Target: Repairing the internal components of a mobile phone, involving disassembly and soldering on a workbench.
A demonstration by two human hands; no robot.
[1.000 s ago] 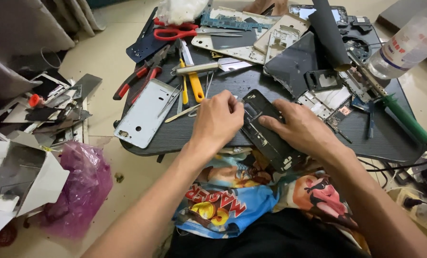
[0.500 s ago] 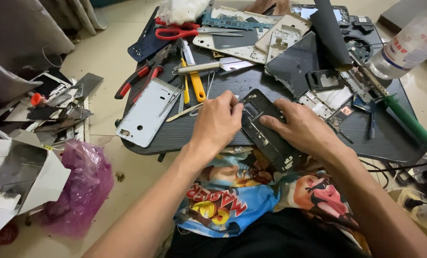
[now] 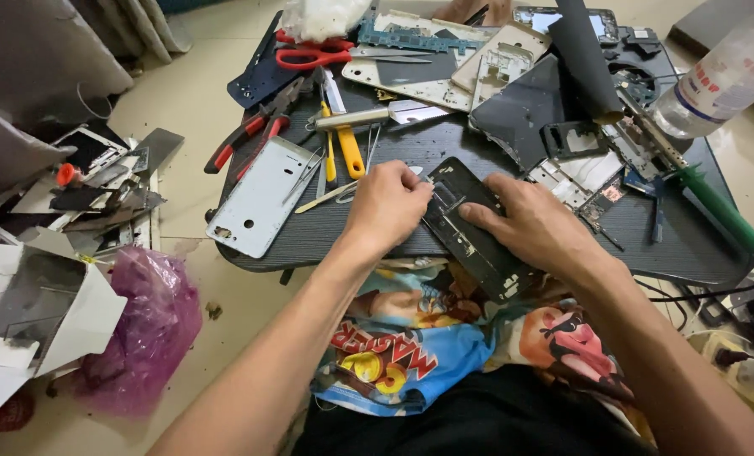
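Opened phone (image 3: pixel 470 228), long axis diagonal, upper-left to lower-right

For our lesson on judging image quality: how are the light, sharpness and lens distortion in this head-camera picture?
Head view: soft, even light; the hands and dark phone are sharp; the silver cover shows mild glare; edges bow outward, stretching the bottle.

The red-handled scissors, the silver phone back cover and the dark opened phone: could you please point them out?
Red-handled scissors (image 3: pixel 309 54), head view, on the handle loops.
Silver phone back cover (image 3: pixel 259 196), head view, mid-panel.
Dark opened phone (image 3: pixel 470 241), head view, exposed inner middle.
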